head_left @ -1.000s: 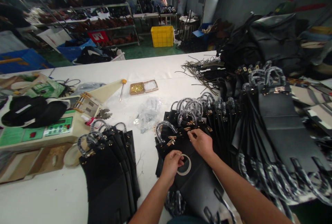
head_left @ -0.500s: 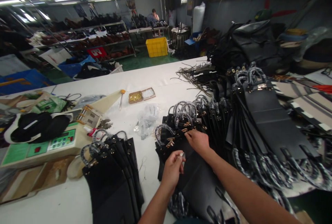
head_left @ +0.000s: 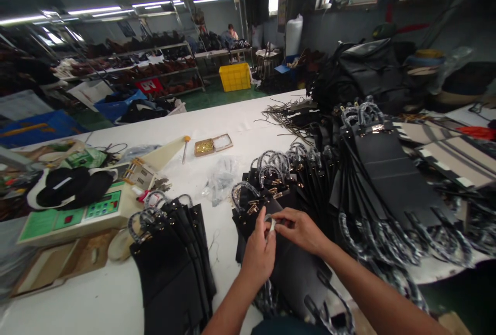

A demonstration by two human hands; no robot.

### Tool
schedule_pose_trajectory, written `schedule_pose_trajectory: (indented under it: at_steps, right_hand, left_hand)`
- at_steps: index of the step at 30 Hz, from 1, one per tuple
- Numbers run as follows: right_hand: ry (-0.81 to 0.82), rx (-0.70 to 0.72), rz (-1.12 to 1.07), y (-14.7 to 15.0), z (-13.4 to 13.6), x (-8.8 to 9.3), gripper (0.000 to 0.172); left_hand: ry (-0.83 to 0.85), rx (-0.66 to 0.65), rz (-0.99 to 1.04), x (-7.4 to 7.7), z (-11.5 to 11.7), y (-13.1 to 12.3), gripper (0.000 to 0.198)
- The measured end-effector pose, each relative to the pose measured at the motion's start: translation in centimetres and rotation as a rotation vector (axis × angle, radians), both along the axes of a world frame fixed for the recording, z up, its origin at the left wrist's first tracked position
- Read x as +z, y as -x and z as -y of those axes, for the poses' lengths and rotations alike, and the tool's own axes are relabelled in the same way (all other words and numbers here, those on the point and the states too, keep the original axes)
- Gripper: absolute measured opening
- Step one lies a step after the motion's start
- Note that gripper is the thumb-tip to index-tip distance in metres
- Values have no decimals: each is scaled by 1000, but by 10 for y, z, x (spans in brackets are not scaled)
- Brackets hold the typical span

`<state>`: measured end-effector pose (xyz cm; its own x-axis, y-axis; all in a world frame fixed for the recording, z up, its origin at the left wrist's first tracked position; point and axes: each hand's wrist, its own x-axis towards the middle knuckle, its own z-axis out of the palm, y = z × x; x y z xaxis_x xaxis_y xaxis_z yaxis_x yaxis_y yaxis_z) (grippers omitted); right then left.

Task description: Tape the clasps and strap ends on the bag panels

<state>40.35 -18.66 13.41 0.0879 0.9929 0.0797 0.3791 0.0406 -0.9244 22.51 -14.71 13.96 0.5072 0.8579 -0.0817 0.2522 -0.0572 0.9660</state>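
Observation:
My left hand [head_left: 260, 247] is closed on a small whitish strip [head_left: 272, 225], possibly tape; its exact kind is too small to tell. My right hand [head_left: 300, 229] meets it there, thumb and forefinger pinched at the strip's edge. Whether a separate bit sits in the right fingertips is hidden. Both hands are just above a stack of black leather bag panels [head_left: 296, 278]. Plastic-wrapped handles [head_left: 245, 190] and gold-coloured metal clasps [head_left: 253, 206] show at the stack's far end.
More black panels with wrapped handles [head_left: 170, 268] lie to the left, and others [head_left: 391, 169] to the right. Beyond are a clear plastic bag [head_left: 220, 180], a small box of gold-coloured pieces [head_left: 204, 147] and a yellow-ended tool [head_left: 185, 149]. A green-panelled machine [head_left: 77, 218] stands left.
My right hand has come back from the metal clasps to my left hand, and its fingers now touch the whitish strip. The view has shifted slightly.

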Motion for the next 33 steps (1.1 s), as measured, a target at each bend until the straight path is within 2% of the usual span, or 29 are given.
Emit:
schedule_pose_trajectory:
  at_steps: [3,7,12,14,17,23,25,26,28,31,33]
  right_hand:
    - [-20,-20,13,4,0,1,14]
    - [14,-45,54,10,3,2,12]
    - [35,-50,106,15,7,2,12]
    - [45,-52,119,15,5,1,11]
    - [84,-51,79,13,-2,1,10]
    - [203,68,-257,4,-17,11,10]
    - [177,52,-301,-2,-27,11,15]
    - [156,1,-295,-6,-34,8,18]
    - [138,-172,-255,-17,-51,-3,24]
    - [156,-397,-163,-37,-77,-30,30]
    - [147,-430,-87,-47,-89,-48,31]
  left_hand:
    - [-28,5,-28,7,3,2,61]
    - [-83,-18,-121,4,3,5,59]
    - [-71,4,-109,-3,-4,4,27]
    - [-26,14,-114,-6,-7,3,21]
    - [163,33,-96,-12,-9,0,23]
    - [793,181,278,-31,-15,-9,34]
    - [888,244,296,-35,-21,-10,37]
    - [872,265,278,-36,-26,-10,37]
    - [717,273,211,-33,-38,-12,36]
    - [334,229,71,-18,-67,-20,34]
    - [91,182,-11,-7,-92,-29,30]
